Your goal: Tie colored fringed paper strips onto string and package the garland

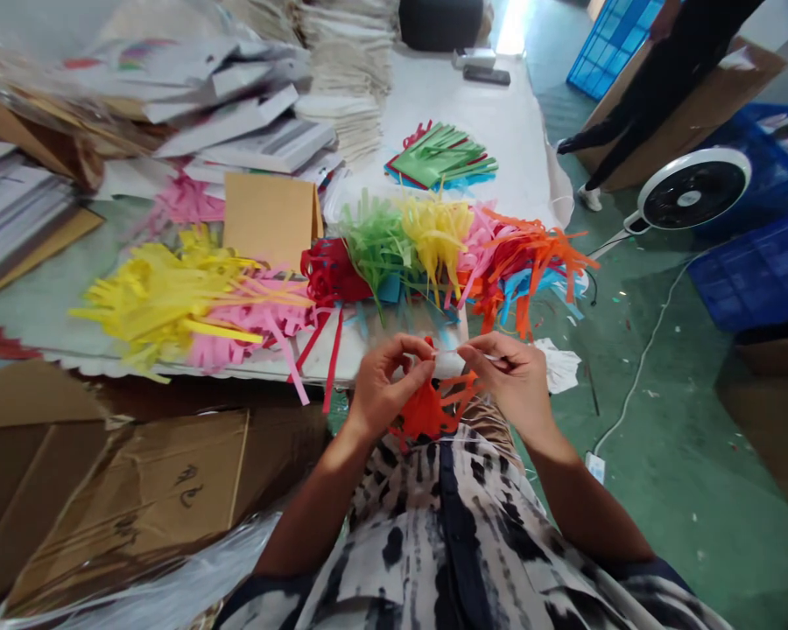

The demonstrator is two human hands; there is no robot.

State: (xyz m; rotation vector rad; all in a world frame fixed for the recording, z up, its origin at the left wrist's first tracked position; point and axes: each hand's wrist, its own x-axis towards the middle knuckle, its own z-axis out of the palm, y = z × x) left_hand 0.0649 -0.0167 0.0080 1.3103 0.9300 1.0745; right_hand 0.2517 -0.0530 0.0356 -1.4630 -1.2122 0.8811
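Observation:
My left hand (390,385) and my right hand (513,376) are pinched close together above my lap. A thin pale strip (445,352) runs between their fingertips; whether it is string or tape I cannot make out. Below the hands, orange fringed tissue paper (424,411) rests on my lap, partly hidden by my left hand. Just past the hands, fringed tissue tassels lie in a row along the table edge: red (334,273), green (377,241), yellow (439,232) and orange (545,249). To the left are more yellow fringes (164,293) and pink ones (256,319).
Stacked white packs (263,144) and a tan card (269,219) stand on the table (426,87). A flat pile of cut green sheets (443,153) lies farther back. Cardboard boxes (171,472) are at lower left. A fan (693,192), blue crates (755,271) and a person's legs (657,96) are at right.

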